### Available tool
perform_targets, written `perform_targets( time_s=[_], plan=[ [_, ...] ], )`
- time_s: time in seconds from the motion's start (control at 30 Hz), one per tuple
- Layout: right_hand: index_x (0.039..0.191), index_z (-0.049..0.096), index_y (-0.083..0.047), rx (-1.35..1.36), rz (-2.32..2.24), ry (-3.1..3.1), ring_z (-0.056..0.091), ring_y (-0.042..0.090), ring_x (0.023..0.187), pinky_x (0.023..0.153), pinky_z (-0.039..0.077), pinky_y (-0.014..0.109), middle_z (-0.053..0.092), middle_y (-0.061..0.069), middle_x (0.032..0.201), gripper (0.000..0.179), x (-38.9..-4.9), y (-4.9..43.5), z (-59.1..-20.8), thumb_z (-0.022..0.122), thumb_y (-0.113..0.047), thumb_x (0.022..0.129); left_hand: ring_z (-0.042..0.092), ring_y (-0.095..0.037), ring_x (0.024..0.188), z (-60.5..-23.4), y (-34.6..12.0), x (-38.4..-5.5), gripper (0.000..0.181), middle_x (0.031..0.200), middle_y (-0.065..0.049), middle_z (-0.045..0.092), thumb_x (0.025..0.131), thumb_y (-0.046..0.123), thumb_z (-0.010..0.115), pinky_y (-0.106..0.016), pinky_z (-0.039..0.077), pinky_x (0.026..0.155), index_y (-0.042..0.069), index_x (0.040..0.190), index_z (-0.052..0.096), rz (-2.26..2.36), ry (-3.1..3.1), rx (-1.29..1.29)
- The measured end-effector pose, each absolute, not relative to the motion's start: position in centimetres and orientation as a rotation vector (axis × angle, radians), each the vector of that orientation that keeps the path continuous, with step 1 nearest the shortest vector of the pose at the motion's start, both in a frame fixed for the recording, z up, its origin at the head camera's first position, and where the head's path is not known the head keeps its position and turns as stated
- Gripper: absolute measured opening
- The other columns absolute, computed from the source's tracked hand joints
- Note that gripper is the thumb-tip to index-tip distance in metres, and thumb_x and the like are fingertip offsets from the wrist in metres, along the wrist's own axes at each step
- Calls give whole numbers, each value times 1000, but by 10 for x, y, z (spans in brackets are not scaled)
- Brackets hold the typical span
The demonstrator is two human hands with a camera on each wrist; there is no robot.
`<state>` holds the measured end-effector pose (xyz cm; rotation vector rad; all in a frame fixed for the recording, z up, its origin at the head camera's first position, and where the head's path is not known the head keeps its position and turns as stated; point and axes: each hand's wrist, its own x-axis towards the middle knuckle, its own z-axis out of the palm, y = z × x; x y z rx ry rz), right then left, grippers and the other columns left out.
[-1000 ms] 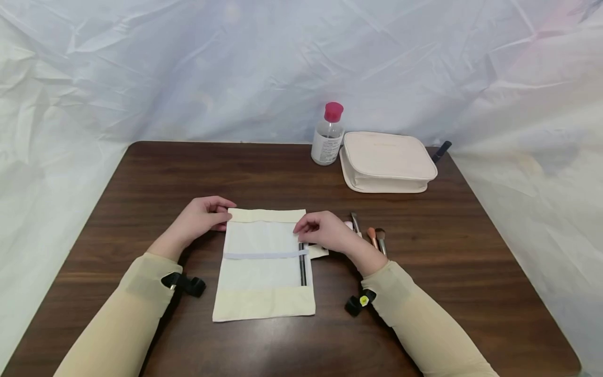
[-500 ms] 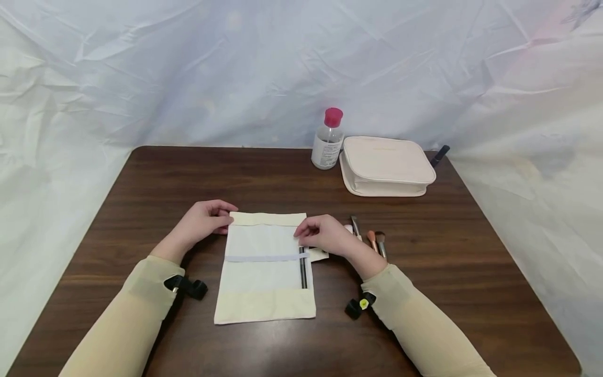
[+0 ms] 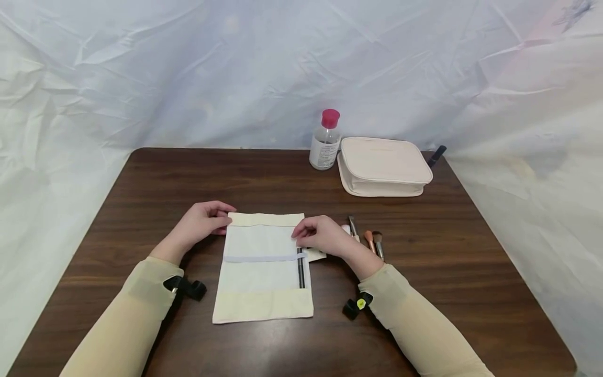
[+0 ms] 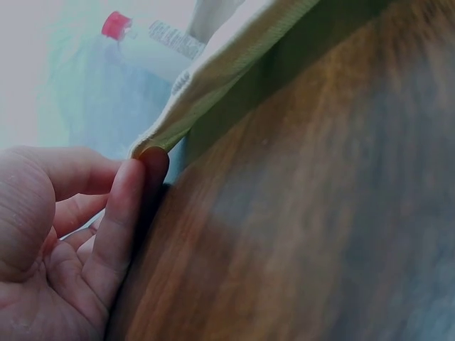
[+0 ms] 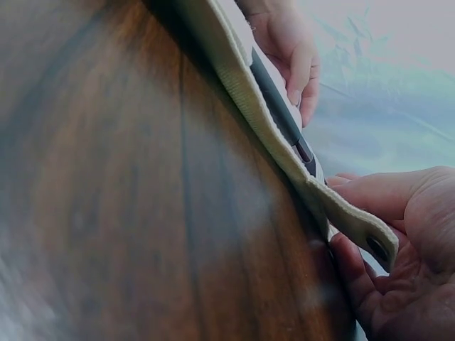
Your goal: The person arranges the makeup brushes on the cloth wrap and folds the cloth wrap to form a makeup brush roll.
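Note:
A cream fabric brush roll [image 3: 262, 306] lies unfolded on the table, a pale elastic band [image 3: 261, 258] running across it. Under the band, along the right side, sits a slim dark pencil-like stick [image 3: 301, 275], also seen in the right wrist view as a dark rod [image 5: 274, 96]. My left hand [image 3: 202, 219] pinches the roll's far left corner; the left wrist view has thumb and finger meeting on the cloth edge. At the right edge, by the stick's upper end, my right hand [image 3: 325, 236] grips the roll's border. A snap tab [image 5: 355, 222] sticks out beside those fingers.
Several makeup brushes [image 3: 369, 240] lie right of the roll, partly behind my right forearm. Towards the back stand a red-capped clear bottle [image 3: 324, 152] and a cream zip case [image 3: 385, 161], with a black tube [image 3: 437, 156] by it. A plastic sheet [image 3: 235, 78] hangs behind the table.

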<state>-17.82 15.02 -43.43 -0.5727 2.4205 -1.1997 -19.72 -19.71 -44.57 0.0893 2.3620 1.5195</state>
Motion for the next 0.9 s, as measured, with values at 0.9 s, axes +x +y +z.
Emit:
perform_targets(
  time_s=[0.9],
  plan=[
    [102,78,-16,-607,-1208,2421,64,12,78,71,53,28,74,-4,87,9,-179,149,-432,73,-12,95,71,-20,88,-447,-197,-196,34,108,-18,69,97,14,73,-29,64,78,5,129,67,1517,2385,90]
  ],
)
